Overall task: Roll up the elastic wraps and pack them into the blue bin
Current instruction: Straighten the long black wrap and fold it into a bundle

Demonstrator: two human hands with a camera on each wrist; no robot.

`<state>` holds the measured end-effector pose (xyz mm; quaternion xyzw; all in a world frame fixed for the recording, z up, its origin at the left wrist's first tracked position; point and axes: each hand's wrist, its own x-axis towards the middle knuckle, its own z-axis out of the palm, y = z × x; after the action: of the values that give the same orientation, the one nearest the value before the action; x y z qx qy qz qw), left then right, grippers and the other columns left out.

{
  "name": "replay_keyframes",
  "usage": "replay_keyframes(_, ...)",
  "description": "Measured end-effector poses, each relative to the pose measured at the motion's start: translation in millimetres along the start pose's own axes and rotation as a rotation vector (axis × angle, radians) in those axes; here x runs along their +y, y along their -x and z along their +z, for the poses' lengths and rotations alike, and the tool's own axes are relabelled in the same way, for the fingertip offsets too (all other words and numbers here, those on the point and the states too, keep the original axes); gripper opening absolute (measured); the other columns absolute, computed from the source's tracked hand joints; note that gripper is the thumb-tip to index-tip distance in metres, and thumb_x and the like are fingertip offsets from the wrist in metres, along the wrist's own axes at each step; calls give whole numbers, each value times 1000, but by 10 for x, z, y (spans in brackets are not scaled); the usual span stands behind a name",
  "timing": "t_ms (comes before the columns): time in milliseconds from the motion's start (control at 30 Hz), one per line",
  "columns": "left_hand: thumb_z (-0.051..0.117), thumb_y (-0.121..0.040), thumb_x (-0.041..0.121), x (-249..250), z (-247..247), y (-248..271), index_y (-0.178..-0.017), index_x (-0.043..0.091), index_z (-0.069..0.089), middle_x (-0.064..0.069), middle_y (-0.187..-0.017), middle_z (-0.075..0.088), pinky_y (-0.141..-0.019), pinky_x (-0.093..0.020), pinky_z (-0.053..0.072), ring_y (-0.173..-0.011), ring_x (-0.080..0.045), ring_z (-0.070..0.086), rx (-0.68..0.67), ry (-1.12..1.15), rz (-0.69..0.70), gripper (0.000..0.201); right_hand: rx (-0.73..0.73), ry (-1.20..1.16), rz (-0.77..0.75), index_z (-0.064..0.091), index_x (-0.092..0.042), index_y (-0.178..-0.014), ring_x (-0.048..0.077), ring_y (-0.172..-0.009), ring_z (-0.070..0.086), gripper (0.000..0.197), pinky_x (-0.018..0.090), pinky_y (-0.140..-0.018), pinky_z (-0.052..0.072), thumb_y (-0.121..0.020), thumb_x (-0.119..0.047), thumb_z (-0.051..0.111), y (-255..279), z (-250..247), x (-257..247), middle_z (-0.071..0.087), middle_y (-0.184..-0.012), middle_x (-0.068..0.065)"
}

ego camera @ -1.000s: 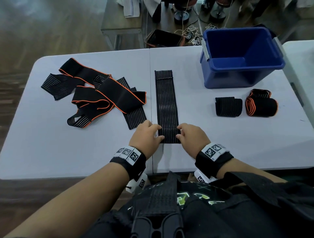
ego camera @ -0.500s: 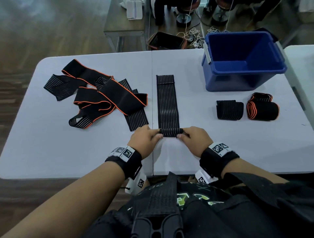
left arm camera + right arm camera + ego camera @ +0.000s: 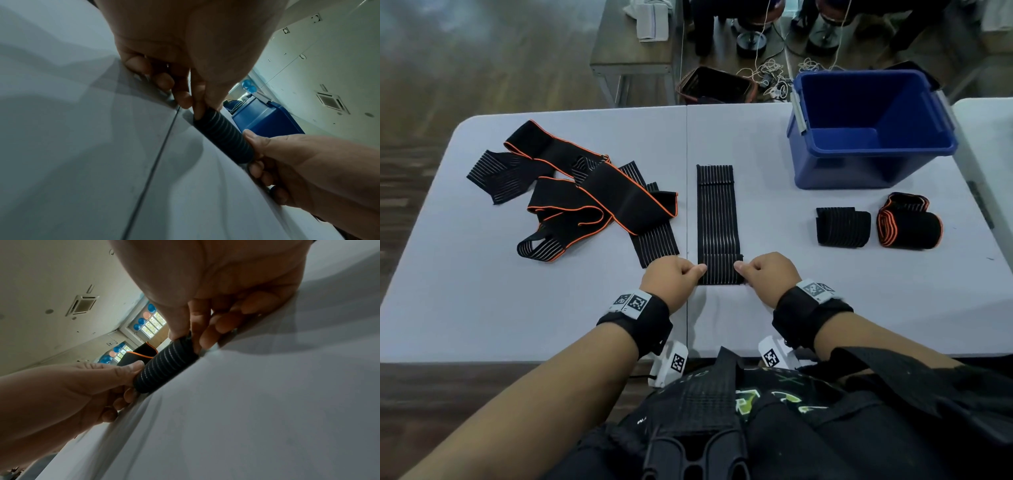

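Head view alone shows the striped wrap [image 3: 717, 212] laid flat on the table [image 3: 482, 308]; wrist views reveal its rolled near end, pinched by left hand [image 3: 671, 278] and right hand [image 3: 770, 274].

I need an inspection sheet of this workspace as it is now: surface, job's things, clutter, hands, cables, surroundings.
Surface: pale folding table, seam down the middle.
Job's things: black striped elastic wrap, near end rolled; open blue plastic bin, no wraps visible inside; two rolled wraps beside it; loose pile of orange-edged wraps.
Clutter: nothing seen.
Hands: left hand and right hand pinch the roll's ends.
Cables: white cords on the floor.
Surroundings: wooden floor, grey bench.
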<state>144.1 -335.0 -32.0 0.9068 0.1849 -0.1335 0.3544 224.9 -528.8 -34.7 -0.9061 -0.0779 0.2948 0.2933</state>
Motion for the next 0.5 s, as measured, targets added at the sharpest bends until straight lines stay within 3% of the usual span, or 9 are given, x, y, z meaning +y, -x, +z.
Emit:
replay_keyframes(67, 55, -98, 43, 3, 2, -7, -57, 9, 48, -7, -60, 52, -64, -37, 47, -59, -20, 52, 1, -20, -18, 53, -6, 14, 8, 53, -11, -63, 24, -58, 46, 49, 34, -61, 43, -96, -47, 56, -9, -12, -15, 46, -61, 10)
replay_keyframes(133, 58, -96, 44, -9, 12, -13, -71, 10, 61, -3, -71, 65, -72, -38, 53, -70, -18, 61, 20, -49, -27, 43, -5, 53, 4, 52, -13, -67, 26, -63, 53, 45, 35, -65, 48, -95, -48, 57, -9, -21, -32, 50, -64, 8)
replay_keyframes(267, 66, -91, 38, -4, 8, 11, -92, 26, 55, 7, -78, 60, -71, -34, 52, -76, -10, 58, 89, -19, 49, 16, 32, 57, -52, 48, -21, -104, 21, -81, 62, 27, 39, -77, 53, -95, -44, 58, 10, -18, -54, 62, -84, -1)
replay_keyframes(433, 62, -93, 43, -57, 11, -52, -112, 30, 62, 10, -92, 58, -84, -38, 52, -93, -15, 57, 81, -154, 152, 23, 18, 176, -183, 53, -18, -127, 22, -97, 63, 34, 36, -85, 50, -98, -36, 56, 44, -24, -86, 69, -97, 1)
replay_keyframes(500, 58, -96, 43, -66, 5, -47, -118, 28, 65, 7, -98, 60, -88, -39, 51, -100, -18, 56, 74, -197, 163, 28, -13, 189, -234, 57, -19, -125, 19, -92, 62, 40, 34, -83, 50, -93, -40, 63, 59, -68, -91, 67, -90, -4)
